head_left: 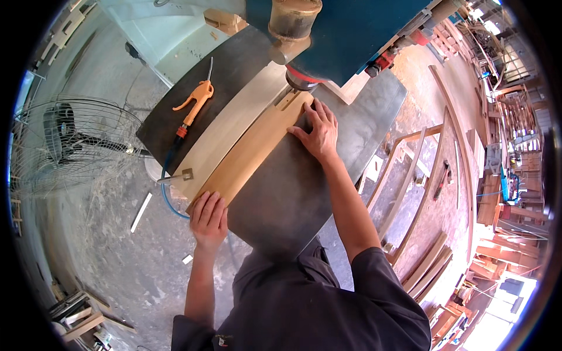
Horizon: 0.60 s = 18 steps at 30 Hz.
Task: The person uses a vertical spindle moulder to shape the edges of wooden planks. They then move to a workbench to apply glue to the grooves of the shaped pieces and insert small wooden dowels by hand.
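A long, light-brown wooden board [249, 149] lies slantwise on a dark metal worktable [275, 202]. Its far end, cut with narrow slots, is right by the red-ringed spindle [301, 79] of a teal machine [351, 35]. My left hand [209, 219] grips the near end, fingers over the top. At the far end, my right hand [319, 128] holds the board's right edge, with the thumb apart from the fingers. A paler, curved wooden strip [231, 123] runs along the board's left side. Whether the spindle touches the wood cannot be made out.
An orange air blow gun [196, 102] on a blue hose [170, 202] lies left of the pale strip. A caged fan [61, 137] stands at left. Another board [351, 88] lies behind my right hand. Wooden frames [404, 169] and curved timbers [430, 266] are on the right.
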{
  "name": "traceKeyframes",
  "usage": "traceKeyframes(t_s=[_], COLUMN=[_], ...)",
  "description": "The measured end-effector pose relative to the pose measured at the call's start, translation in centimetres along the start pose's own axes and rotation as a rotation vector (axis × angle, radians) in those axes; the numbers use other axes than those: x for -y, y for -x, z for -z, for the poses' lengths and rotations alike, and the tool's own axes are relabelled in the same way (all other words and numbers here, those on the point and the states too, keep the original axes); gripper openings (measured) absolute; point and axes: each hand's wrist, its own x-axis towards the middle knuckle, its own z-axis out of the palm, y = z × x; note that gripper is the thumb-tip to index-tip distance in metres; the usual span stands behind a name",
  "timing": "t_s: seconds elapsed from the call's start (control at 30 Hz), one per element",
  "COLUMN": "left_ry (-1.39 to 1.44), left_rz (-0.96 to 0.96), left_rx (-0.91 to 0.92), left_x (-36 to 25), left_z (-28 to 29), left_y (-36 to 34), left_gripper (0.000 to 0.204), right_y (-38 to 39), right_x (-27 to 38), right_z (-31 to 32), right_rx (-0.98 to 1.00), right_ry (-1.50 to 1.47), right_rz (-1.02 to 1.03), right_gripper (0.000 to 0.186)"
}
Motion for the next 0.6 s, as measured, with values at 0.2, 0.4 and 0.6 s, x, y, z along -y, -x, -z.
traceKeyframes(t_s=[0.2, 0.4, 0.6], left_ry=[0.011, 0.038, 0.064], left_rz=[0.001, 0.032, 0.080], left_rx=[-0.020, -0.023, -0.005], left_x=[-0.4, -0.7, -1.4], left_z=[-0.6, -1.2, -2.1], left_y=[-1.1, -2.0, -3.4], left_gripper=[0.025, 0.021, 0.021], right_y=[-0.7, -1.3, -3.3], right_x=[-0.9, -1.0, -2.9], right_z=[-0.6, -0.5, 0.1], right_rx=[0.008, 0.012, 0.033], right_ry=[0.014, 0.052, 0.149], right_rz=[0.015, -0.011, 0.114], right_gripper=[0.077, 0.074, 0.076])
